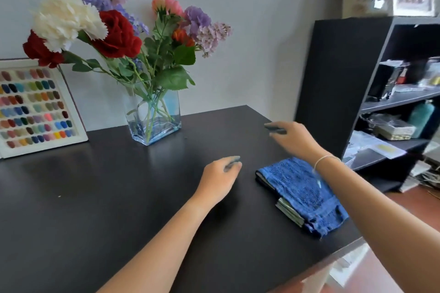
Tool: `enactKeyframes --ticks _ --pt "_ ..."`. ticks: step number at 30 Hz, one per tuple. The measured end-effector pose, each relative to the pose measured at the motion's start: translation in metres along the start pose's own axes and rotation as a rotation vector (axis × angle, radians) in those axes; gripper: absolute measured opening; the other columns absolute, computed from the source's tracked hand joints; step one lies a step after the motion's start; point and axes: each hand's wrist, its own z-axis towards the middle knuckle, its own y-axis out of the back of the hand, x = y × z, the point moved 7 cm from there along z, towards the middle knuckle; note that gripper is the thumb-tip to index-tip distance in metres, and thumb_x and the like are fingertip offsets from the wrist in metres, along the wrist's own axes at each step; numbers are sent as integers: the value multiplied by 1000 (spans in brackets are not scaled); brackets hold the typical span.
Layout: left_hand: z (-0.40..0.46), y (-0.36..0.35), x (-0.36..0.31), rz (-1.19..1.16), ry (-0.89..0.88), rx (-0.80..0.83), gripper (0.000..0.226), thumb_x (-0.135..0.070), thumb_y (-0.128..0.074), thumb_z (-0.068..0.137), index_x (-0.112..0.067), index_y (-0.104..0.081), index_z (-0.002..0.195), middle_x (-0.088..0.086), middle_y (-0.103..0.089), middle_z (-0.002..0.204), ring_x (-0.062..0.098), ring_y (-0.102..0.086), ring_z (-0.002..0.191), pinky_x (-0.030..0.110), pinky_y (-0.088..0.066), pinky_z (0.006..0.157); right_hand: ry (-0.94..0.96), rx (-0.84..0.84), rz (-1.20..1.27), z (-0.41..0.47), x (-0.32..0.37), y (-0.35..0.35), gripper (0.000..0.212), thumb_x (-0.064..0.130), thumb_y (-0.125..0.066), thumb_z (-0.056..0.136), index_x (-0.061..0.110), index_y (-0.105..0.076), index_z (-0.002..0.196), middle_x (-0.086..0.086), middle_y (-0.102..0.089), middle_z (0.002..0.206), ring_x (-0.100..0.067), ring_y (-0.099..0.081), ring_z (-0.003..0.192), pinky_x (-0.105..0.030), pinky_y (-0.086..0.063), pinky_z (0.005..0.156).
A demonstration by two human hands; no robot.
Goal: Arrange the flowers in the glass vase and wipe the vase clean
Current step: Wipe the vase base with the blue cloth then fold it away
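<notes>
A square glass vase (154, 123) stands at the back of the black table (83, 197), holding several flowers (114, 31): red roses, a white bloom, pink and purple ones, all leaning outward. A folded blue towel (302, 192) lies near the table's right edge. My left hand (220, 178) hovers low over the table just left of the towel, fingers loosely curled and empty. My right hand (291, 137) is raised above the far end of the towel, fingers spread, holding nothing. Both hands are well in front of and to the right of the vase.
A white-framed board of coloured nail samples (35, 109) leans against the wall left of the vase. A dark shelf unit (371, 93) with boxes and clutter stands right of the table. The table's front right edge (333, 254) runs diagonally below the towel.
</notes>
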Motion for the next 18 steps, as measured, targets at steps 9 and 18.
enactKeyframes --ticks 9,18 --pt "15 -62 -21 245 -8 116 41 -24 -61 84 -14 -56 123 2 -59 128 14 -53 117 18 -35 93 -108 289 -363 -19 -86 11 42 33 -61 83 19 -56 123 -5 -55 122 -18 -50 105 -23 -34 88" --pt "20 -37 -29 -27 -16 50 28 -10 -61 78 -19 -69 103 -13 -63 91 4 -57 87 16 -47 79 -131 295 -53 -12 -72 17 18 27 -68 78 10 -68 81 -5 -64 77 -19 -57 75 -29 -44 71"
